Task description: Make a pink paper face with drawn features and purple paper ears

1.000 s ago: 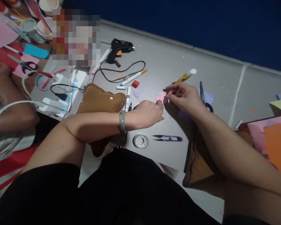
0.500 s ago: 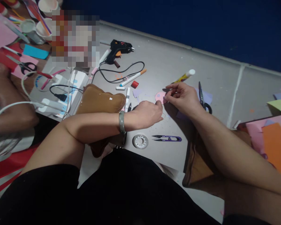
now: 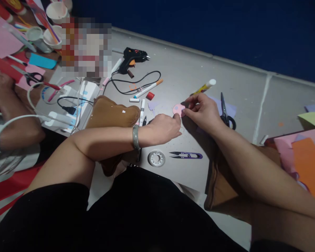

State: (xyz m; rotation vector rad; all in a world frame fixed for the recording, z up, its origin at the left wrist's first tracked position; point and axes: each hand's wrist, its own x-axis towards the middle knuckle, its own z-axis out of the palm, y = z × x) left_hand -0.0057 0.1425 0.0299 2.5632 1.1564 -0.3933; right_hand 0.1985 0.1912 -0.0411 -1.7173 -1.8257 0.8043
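Note:
A small pink paper circle with pale purple spots lies on the grey table between my hands. My left hand is curled, its index fingertip on the circle's lower edge; a greenish bangle rings that wrist. At the circle's right edge, the thumb and fingers of my right hand pinch a tiny pale purple paper piece. Beyond the right hand lies a glue stick with a white end. Black scissors rest to its right, partly over purple paper.
Purple thread snips and a white spool sit near the front edge. A black glue gun, markers and a brown cushion are left. A co-worker's arm is by the power strip. Orange paper lies right.
My right fingertips have shifted slightly over the right edge of the pink circle, where the pale purple piece now shows. The left hand stays on the circle; the view has moved a little.

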